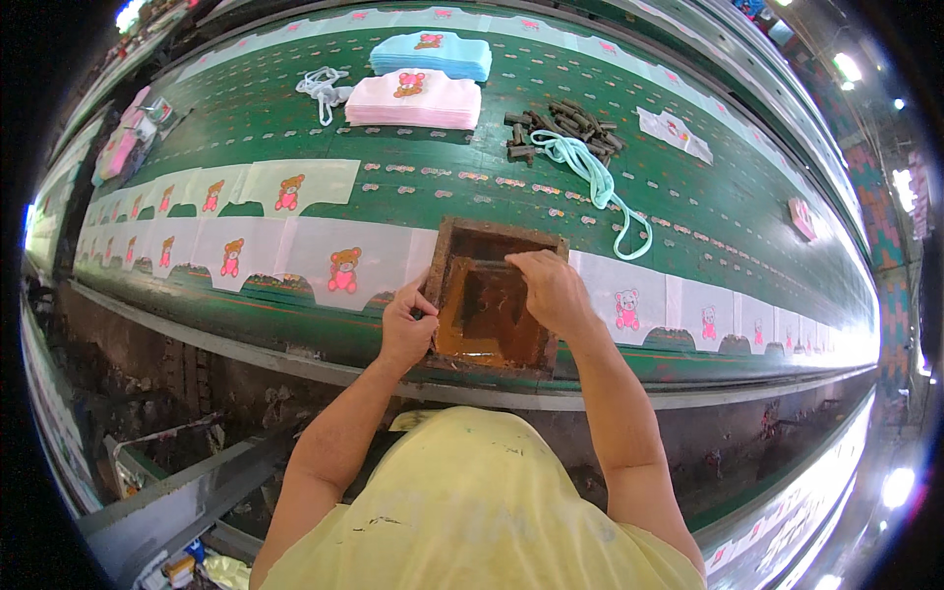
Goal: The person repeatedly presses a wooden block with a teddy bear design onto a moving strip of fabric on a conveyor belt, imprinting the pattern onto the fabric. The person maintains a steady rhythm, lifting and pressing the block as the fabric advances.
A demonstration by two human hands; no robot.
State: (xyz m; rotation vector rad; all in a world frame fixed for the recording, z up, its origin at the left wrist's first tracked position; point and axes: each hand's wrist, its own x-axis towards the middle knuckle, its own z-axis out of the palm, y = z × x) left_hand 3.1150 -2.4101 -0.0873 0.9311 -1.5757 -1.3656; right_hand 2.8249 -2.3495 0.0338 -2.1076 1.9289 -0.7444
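A brown wooden screen-printing frame (554, 241) lies over the row of white cloth pieces in front of me, its mesh stained orange-brown. My left hand (406, 329) is closed at the frame's left side, fingers pinched on its edge. Inside the frame, toward its far end, my right hand (553, 290) grips a thin bar that looks like a squeegee (482, 265), partly hidden by the fingers. To the left lies a white cloth piece (320, 251) with a full-colour bear print. On the right, another piece (600, 285) carries a paler bear with mostly pink parts.
Folded pink cloths (413, 116) and blue cloths (462, 59) are stacked on the long green table (393, 211). Nearby lie white cords (324, 90), dark short cylinders (575, 128) and a light-green cord (598, 182). A metal rail (324, 369) runs along the near edge.
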